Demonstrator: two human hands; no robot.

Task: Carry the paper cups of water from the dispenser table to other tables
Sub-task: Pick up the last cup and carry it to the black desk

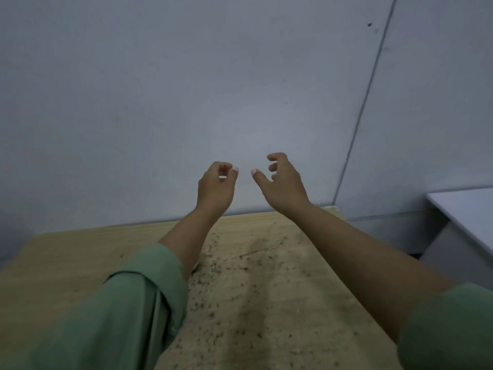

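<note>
Both of my hands are raised in front of a grey wall, above the far edge of a light wooden table. My left hand has its fingers loosely curled and holds nothing. My right hand is just to its right, fingers spread and bent, also holding nothing. A small gap separates the two thumbs. Green sleeves cover both upper arms. No paper cup and no dispenser is in view.
The wooden table top is stained and speckled with dark spots in its middle. The grey wall stands right behind it. A white-grey table sits at the right, with a narrow gap between the two.
</note>
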